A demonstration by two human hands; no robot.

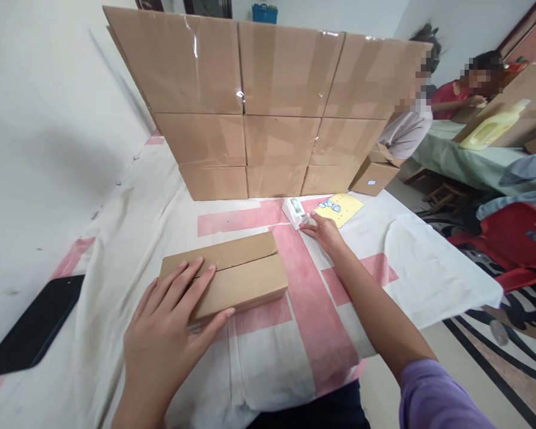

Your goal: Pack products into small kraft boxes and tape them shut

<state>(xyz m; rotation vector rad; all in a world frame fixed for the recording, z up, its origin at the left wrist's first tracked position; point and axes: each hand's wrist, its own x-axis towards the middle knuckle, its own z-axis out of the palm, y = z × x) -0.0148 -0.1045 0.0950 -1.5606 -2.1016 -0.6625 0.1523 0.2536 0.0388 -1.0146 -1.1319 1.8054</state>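
A closed brown cardboard box [241, 277] lies on the cloth-covered table in front of me. My left hand [174, 304] is on its left end, with the fingers spread over the top and the thumb along the near edge. Farther off, my right hand [324, 229] reaches out to a small white item [295, 213] with a greenish-grey panel on top. The right fingertips close on that item's near right end; its exact kind is unclear. Just beyond the right hand lies a flat yellow shape [342, 208] with a blue-and-white drawing.
A wall of taped cardboard boxes [277, 137] rises at the back of the table. A small carton [375, 170] stands to its right. A black phone [36, 322] lies at left. Two people sit beyond, near a yellow bottle [494, 126] and a red chair [513, 238].
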